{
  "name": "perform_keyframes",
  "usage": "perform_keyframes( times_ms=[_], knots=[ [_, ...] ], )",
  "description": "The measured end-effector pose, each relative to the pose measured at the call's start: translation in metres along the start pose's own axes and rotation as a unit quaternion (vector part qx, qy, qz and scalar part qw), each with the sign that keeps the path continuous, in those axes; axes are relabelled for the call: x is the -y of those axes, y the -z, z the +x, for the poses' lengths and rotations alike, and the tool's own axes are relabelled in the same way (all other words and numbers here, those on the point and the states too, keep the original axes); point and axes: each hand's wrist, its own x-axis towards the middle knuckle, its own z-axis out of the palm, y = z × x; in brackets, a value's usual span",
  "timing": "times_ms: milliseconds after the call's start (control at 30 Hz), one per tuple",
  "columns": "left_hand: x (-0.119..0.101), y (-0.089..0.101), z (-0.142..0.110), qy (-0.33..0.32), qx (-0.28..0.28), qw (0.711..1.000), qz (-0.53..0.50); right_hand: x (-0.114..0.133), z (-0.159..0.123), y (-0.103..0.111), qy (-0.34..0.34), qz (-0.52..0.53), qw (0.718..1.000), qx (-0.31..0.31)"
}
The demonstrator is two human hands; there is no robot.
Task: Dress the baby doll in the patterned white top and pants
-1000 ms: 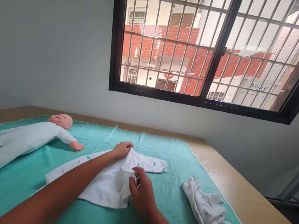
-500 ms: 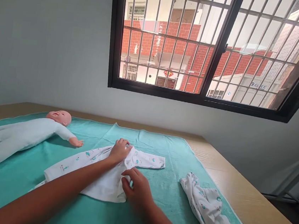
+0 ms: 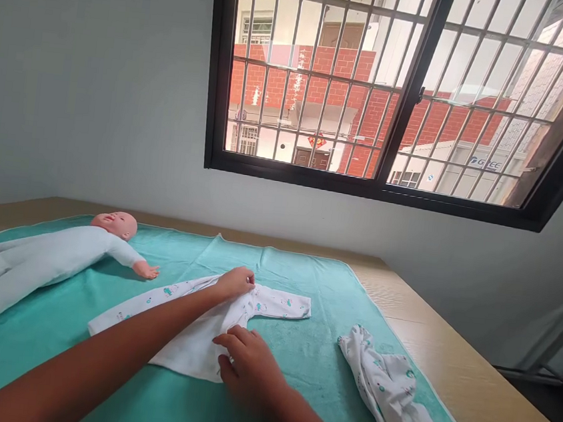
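Observation:
A white long-sleeved baby shirt (image 3: 197, 346) with a small teal print lies spread on the green blanket (image 3: 140, 404). My left hand (image 3: 237, 283) reaches across it, its fingers closed on the cloth near the neck and shoulder. Lower down, my right hand (image 3: 251, 363) is curled at the shirt's near right side, thumb and forefinger pinching the edge; its fingertips are partly hidden. One printed sleeve points right, beyond both hands. My left forearm covers part of the shirt's other side.
A baby doll (image 3: 60, 251) in a white suit lies on its back at the left. Crumpled printed baby clothing (image 3: 388, 390) rests at the blanket's right side. Bare wooden tabletop (image 3: 451, 360) shows along the right edge. A barred window (image 3: 317, 107) is in the wall behind.
My right hand has shifted slightly left, and the shirt's near right edge has moved left with it. My left hand has moved slightly right at the neck, its fingers now more bunched.

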Motion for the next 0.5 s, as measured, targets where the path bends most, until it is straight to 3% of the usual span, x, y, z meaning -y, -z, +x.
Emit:
perform_keyframes(
  times_ms=[300,500],
  knots=[
    [0.006,0.003,-0.009,-0.084,-0.013,0.993,0.076,0.001,0.001,0.002,-0.035,0.024,0.999,0.016],
    [0.011,0.007,-0.006,-0.113,-0.017,0.991,0.072,-0.001,0.0,0.002,-0.034,0.039,0.999,0.009]
  ],
)
